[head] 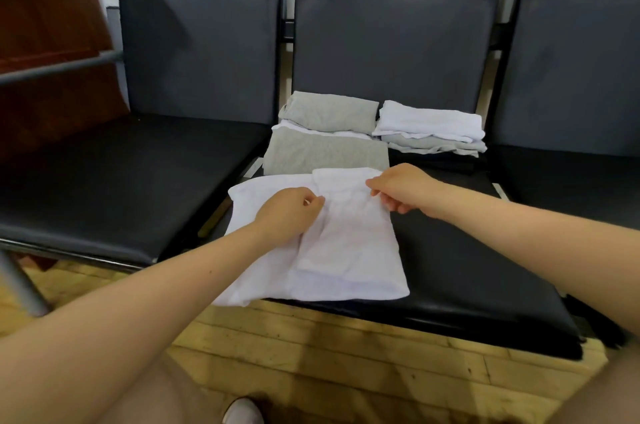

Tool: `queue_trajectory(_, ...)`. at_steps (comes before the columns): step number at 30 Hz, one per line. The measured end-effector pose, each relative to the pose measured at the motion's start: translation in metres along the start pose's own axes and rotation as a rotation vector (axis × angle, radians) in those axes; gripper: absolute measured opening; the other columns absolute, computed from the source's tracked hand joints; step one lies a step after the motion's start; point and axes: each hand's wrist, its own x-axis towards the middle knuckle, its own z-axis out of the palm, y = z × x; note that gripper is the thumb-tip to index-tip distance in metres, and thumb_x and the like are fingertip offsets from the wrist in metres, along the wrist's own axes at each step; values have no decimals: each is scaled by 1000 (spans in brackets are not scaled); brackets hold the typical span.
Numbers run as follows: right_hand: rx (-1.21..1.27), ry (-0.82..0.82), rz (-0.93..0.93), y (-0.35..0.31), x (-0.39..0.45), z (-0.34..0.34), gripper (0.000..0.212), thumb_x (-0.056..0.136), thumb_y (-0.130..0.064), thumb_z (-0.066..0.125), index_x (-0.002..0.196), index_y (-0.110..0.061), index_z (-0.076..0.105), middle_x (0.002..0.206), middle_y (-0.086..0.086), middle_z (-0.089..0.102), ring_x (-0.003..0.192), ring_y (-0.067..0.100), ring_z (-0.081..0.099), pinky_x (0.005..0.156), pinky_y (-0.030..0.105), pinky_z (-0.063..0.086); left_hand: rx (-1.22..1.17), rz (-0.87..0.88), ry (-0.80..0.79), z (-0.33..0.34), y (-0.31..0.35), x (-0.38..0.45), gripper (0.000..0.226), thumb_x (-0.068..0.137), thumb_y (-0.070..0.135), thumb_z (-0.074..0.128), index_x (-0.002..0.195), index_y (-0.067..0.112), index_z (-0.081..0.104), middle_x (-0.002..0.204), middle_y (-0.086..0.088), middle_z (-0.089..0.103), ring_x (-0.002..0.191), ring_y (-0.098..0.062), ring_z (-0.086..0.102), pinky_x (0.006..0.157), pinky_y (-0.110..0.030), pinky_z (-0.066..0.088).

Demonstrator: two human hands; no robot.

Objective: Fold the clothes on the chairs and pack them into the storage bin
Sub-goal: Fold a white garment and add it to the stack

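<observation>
A white garment lies partly folded on the front of the middle black chair seat. My left hand pinches a fold of it near its middle. My right hand pinches its far right edge. Behind it lies a flat grey garment. Further back sit two folded stacks: a grey one on the left and a white-topped one on the right. No storage bin is in view.
The left chair seat and part of a right chair flank the middle one. A metal armrest bar and a red-brown wooden cabinet stand at the left. Wooden floor lies below, with my shoe.
</observation>
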Motion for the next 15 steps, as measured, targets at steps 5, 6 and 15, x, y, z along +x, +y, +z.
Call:
queue_trajectory(5,-125,-113,147,23,-1,8,43,78,-52,70,83,-12,54,71,1,57,48,11,51,41,19,35,10,-32,7,5,8,6,25,93,42,51,107,23,59,92,10,55,92,-14,54,77,-27,41)
queue_trajectory(6,-69,-131,156,24,-1,11,40,78,-48,72,83,-13,54,71,1,55,51,11,50,41,20,35,11,-27,3,8,11,8,25,93,41,52,108,22,60,92,10,56,94,-15,55,78,-27,41)
queue_trajectory(15,595,-18,134,39,-17,-13,29,83,-12,69,110,-4,66,109,11,69,98,25,67,85,37,55,-181,26,-87,34,55,23,26,90,29,59,70,18,46,70,7,46,74,-14,45,65,-25,34)
